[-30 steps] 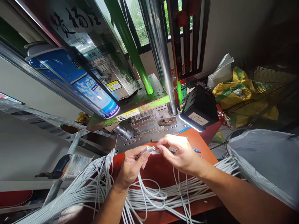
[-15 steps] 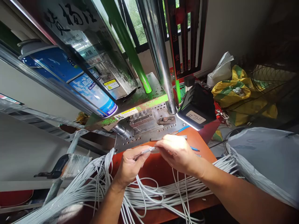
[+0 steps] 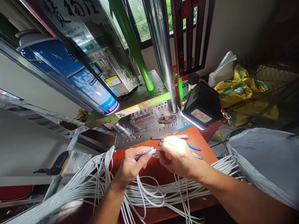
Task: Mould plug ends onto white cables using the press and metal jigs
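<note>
Above the orange-red table (image 3: 163,169), my left hand (image 3: 132,165) is closed around light grey cable ends (image 3: 148,151) that point to the right. My right hand (image 3: 174,154) is pinched at the tip of these ends; the small part between its fingers is too small to name. The hands are close together, with the cable ends bridging them. A large bundle of grey cables (image 3: 173,193) lies across the table below both hands. Just beyond my right hand are a metal bar (image 3: 184,136) and a blue-handled tool (image 3: 193,147).
A machine with a perforated metal bed (image 3: 126,140), a mould block (image 3: 143,119) and a steel column (image 3: 163,46) stands ahead. A black lamp (image 3: 202,105) hangs at right. A blue spray can (image 3: 70,74) is at upper left, a plastic-lined container (image 3: 263,161) at right.
The view has shifted slightly. My right hand has moved a little away from the cable ends in my left hand, and more of the metal bar and blue-handled tool shows.
</note>
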`<state>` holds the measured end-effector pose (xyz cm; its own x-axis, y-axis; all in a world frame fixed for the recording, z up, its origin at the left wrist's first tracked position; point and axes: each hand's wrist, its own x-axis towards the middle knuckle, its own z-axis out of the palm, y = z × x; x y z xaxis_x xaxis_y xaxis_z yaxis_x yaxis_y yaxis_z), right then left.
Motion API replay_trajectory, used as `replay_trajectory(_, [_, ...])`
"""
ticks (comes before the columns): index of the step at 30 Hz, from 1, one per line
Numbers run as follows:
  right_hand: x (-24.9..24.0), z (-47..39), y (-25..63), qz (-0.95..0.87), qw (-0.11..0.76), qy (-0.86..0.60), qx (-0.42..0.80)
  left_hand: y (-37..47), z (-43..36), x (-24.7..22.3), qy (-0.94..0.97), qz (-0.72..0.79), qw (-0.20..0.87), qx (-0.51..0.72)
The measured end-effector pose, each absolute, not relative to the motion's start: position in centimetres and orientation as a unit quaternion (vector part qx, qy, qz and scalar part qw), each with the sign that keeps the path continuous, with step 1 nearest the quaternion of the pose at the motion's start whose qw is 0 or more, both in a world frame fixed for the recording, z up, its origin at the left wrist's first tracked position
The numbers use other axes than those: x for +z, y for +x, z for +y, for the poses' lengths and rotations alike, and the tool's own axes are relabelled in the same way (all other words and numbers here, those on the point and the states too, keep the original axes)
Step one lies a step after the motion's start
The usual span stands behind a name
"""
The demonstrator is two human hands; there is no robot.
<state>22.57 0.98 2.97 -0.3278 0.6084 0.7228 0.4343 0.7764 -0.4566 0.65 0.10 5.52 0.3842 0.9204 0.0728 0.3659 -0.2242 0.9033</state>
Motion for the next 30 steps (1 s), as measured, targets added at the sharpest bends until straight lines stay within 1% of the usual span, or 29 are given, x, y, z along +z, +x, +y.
replay_trajectory(4, [3.3,1.3,22.9,-0.789,0.496,-0.345,0.111,1.2,0.1,4.4,0.610,0.441,0.556,0.352])
replay_trajectory(6, [3.7,1.7,23.3,-0.751,0.532,-0.375,0.111,1.2,0.1,3.8,0.554,0.433,0.608,0.369])
replay_trajectory(9, [4.3,2.1,23.7,-0.705,0.577,-0.377,0.166,1.1,0.1,3.4,0.511,0.409,0.646,0.393])
replay_trajectory(13, [4.7,1.9,23.6,-0.719,0.573,-0.302,0.251,1.0,0.1,3.4,0.489,0.387,0.661,0.417])
replay_trajectory(19, [4.4,1.4,23.1,-0.734,0.552,-0.279,0.280,0.4,0.3,2.9,0.493,0.388,0.663,0.408])
replay_trajectory(26, [4.5,1.5,23.4,-0.722,0.548,-0.307,0.291,1.2,0.2,2.7,0.516,0.421,0.630,0.399])
replay_trajectory(28, [4.5,1.8,23.6,-0.702,0.565,-0.326,0.286,1.0,-0.2,3.8,0.555,0.446,0.577,0.400])
replay_trajectory(30, [4.5,2.4,23.9,-0.667,0.586,-0.356,0.292,-0.5,-0.3,6.3,0.603,0.480,0.475,0.423])
